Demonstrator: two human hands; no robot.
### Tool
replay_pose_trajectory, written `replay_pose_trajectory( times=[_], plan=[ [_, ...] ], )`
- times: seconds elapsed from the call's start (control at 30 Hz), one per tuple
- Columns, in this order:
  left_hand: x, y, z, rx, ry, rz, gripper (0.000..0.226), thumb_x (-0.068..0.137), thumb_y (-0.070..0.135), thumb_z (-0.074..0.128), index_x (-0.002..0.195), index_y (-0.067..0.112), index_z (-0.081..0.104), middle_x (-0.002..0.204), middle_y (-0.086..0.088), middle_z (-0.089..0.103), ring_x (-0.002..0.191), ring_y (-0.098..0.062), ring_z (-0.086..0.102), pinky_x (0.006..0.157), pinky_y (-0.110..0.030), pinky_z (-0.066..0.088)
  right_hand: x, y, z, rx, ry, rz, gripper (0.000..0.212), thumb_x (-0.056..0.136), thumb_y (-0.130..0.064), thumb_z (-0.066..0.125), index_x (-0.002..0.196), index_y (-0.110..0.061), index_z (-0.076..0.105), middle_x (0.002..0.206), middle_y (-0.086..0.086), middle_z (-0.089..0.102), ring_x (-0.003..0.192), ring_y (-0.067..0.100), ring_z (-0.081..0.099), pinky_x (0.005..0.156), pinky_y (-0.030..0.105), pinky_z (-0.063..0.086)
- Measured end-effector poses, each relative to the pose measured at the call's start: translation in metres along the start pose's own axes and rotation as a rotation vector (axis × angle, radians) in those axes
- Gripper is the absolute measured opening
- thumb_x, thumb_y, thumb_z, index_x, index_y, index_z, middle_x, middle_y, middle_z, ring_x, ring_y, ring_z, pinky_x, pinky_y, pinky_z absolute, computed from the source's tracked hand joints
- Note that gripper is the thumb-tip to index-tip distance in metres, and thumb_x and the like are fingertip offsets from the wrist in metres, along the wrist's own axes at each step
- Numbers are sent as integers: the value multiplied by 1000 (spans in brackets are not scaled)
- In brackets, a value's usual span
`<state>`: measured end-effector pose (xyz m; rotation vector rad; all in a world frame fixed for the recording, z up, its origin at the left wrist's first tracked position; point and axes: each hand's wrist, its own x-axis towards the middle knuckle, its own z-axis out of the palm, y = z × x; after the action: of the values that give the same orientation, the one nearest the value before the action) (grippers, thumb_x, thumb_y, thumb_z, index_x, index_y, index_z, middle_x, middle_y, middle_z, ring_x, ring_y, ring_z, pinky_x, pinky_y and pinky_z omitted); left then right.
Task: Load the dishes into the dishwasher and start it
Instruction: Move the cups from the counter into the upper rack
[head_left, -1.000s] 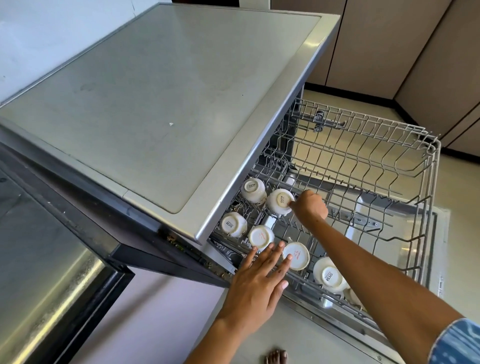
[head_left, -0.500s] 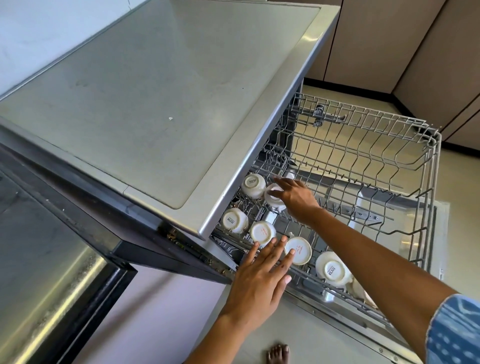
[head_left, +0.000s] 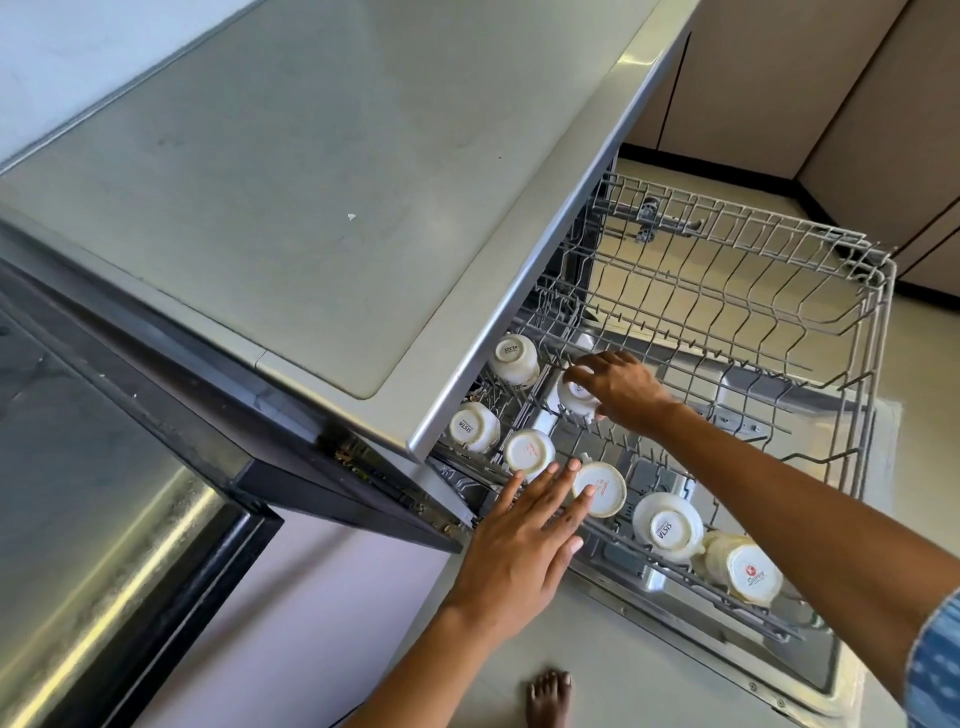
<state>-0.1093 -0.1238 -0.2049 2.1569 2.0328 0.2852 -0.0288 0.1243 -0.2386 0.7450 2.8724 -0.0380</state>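
The dishwasher's wire rack (head_left: 878, 364) is pulled out below the grey counter top (head_left: 337, 182). Several white cups stand upside down in its near side. My right hand (head_left: 618, 387) grips one upside-down cup (head_left: 574, 397) in the rack's second row. My left hand (head_left: 524, 540) lies flat with straight fingers on the rack's near edge, its fingertips touching another upturned cup (head_left: 602, 491). More cups sit beside these: one at the back (head_left: 511, 358), two at the left (head_left: 472, 426) (head_left: 530, 452), two at the right (head_left: 667, 525) (head_left: 743, 569).
The open dishwasher door (head_left: 649, 670) lies flat under the rack. A dark oven front (head_left: 104, 493) stands at the left. Beige cabinet doors (head_left: 779, 78) line the back. A bare foot (head_left: 549, 696) is on the floor by the door. The rack's far half holds nothing.
My right hand went from a fist beside the cup to gripping it from above. My left hand stayed on the rack's near edge.
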Motion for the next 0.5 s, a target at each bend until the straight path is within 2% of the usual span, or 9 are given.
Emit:
replay_pose_trajectory(
  times=[0.1, 0.23, 0.33, 0.5],
  plan=[
    [0, 1, 2, 4, -7, -11, 49, 101, 37, 32, 149, 26, 30, 158, 3, 18, 146, -14, 12, 117, -44, 16, -1, 0, 0, 30, 19, 12, 72, 82, -16, 68, 144, -24, 31, 150, 7, 32, 133, 27, 37, 113, 38, 20],
    [-1, 2, 2, 21, -14, -16, 49, 102, 38, 29, 149, 26, 29, 158, 3, 17, 146, -14, 12, 117, -43, 16, -1, -2, 7, 60, 62, 21, 68, 82, -7, 67, 140, -23, 37, 146, 8, 39, 127, 27, 45, 113, 39, 26],
    [0, 2, 2, 18, -19, -22, 49, 102, 38, 28, 150, 27, 27, 158, 3, 16, 146, -13, 11, 117, -43, 18, -2, -6, 11, 64, 64, 47, 67, 84, 0, 62, 141, -21, 34, 149, 9, 34, 133, 28, 37, 114, 40, 20],
    [0, 3, 4, -11, -17, -33, 49, 102, 40, 26, 149, 27, 28, 158, 3, 17, 146, -14, 13, 115, -45, 22, 0, -6, 4, 39, 37, 62, 72, 83, -10, 66, 144, -25, 29, 150, 8, 30, 134, 29, 35, 114, 48, 22]
  ],
)
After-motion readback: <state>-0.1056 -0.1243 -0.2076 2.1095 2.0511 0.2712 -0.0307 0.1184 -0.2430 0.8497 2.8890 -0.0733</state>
